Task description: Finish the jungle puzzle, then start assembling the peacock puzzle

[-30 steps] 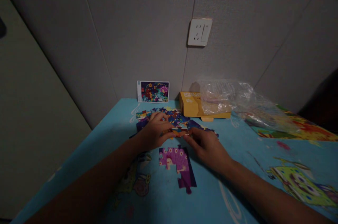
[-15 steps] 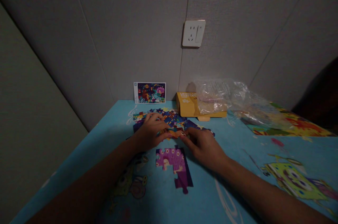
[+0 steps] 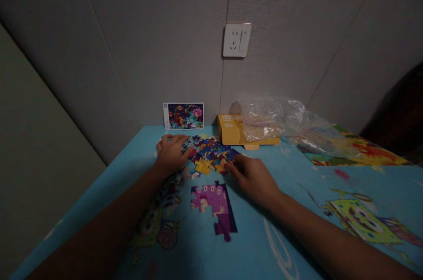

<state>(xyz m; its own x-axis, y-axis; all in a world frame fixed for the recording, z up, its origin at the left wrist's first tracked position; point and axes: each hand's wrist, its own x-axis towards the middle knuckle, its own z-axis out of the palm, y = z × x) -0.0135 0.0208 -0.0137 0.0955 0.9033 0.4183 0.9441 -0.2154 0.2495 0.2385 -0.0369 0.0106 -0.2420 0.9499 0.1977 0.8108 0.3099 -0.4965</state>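
Observation:
A heap of loose jigsaw puzzle pieces [image 3: 211,150], mostly dark blue with some red and orange, lies on the table below the wall. At its left side rests my left hand [image 3: 171,154], palm down, fingers apart and holding nothing I can see. My right hand [image 3: 256,178] pinches an orange puzzle piece [image 3: 220,166] between thumb and fingers at the heap's near right edge. A yellow piece [image 3: 202,166] lies just left of it. Nearer to me is a joined purple puzzle section [image 3: 216,200] with a dark blue right edge, touched by neither hand.
A picture card [image 3: 184,116] leans on the wall behind the heap. Right of it stand a yellow box [image 3: 229,132] and a crumpled clear plastic bag [image 3: 264,117]. A colourful flat sheet [image 3: 366,150] lies farther right. The blue cartoon tablecloth [image 3: 264,249] covers the table.
My left hand has drawn away to the left from my right hand, uncovering yellow and orange pieces. My right hand keeps its pinch near the same spot. The view has shifted slightly.

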